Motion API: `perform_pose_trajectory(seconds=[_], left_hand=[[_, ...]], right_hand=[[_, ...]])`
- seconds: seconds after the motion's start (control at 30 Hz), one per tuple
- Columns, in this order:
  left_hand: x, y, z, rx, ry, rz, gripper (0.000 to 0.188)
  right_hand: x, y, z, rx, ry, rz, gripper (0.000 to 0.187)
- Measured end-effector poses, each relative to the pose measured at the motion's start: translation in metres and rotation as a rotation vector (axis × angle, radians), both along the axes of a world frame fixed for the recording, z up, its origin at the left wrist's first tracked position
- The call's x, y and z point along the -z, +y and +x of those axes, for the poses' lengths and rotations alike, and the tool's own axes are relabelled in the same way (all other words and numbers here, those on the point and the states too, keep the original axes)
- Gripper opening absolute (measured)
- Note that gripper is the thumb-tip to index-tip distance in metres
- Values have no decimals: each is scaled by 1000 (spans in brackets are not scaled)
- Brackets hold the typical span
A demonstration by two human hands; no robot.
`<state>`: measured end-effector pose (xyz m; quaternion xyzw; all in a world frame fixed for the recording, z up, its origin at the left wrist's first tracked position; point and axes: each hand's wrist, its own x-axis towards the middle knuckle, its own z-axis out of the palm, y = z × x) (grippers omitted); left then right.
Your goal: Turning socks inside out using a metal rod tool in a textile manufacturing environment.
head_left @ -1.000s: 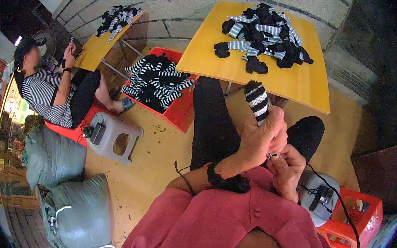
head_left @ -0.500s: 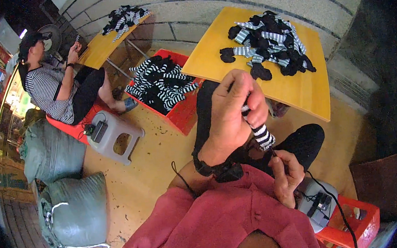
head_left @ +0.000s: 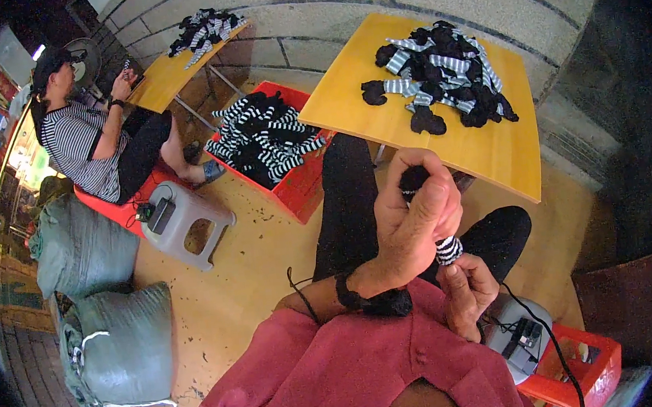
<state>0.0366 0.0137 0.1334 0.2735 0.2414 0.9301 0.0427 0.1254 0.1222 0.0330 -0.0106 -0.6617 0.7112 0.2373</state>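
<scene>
My left hand (head_left: 410,235) is curled closed round a black-and-white striped knit sock (head_left: 448,250). A bunched black part shows inside the ring of thumb and forefinger, and the striped end comes out below. My right hand (head_left: 469,292) pinches that striped end from underneath, close against the left hand. Whether the right fingers hold anything besides the sock is hidden. A thin black cord (head_left: 539,317) runs from behind the right hand down to the lower right. Ahead, a heap of similar black and grey-striped socks (head_left: 447,77) lies on a yellow table (head_left: 339,86).
A red crate (head_left: 306,197) of striped socks stands left of the table. Further left are a grey stool (head_left: 188,223), green sacks (head_left: 125,345) and a seated person (head_left: 84,139) at a second yellow table (head_left: 157,86). A red plastic stool (head_left: 589,374) sits at lower right.
My left hand has moved right and down and turned, bringing the bunched black part into view. Less of the striped end shows. My right hand has come up against it.
</scene>
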Motion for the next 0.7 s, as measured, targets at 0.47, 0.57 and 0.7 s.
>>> perform_pose_trajectory(seconds=[0.47, 0.57, 0.7], left_hand=[[-3, -8, -11, 20, 12, -6, 17], [-15, -18, -21, -28, 2, 30, 18], [-23, -24, -23, -15, 12, -21, 23]], right_hand=[[-20, -1, -6, -41, -59, 112, 9], [-18, 4, -2, 62, -4, 361, 8], [-18, 4, -3, 159, 138, 459, 8]])
